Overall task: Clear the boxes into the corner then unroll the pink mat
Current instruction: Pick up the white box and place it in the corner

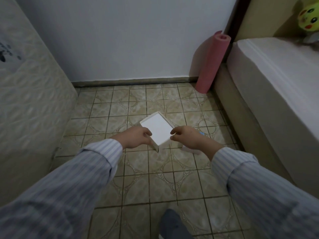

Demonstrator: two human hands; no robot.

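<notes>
A white box [158,129] sits in the middle of the tiled floor, one corner pointing toward me. My left hand [136,137] curls around its left side and my right hand [185,138] pinches its right edge, so both hands grip it. Under my right hand lies a second small white box [190,150], mostly hidden, with a blue bit showing beside it. The rolled pink mat [212,64] stands upright in the far right corner, leaning against the wall and next to the bed.
A bed with a white mattress [276,87] runs along the right side. A pale cabinet [29,100] fills the left. The back wall [129,40] closes off the narrow floor strip. My foot in a grey sock [172,225] is at the bottom. A yellow plush toy [309,18] sits at the top right.
</notes>
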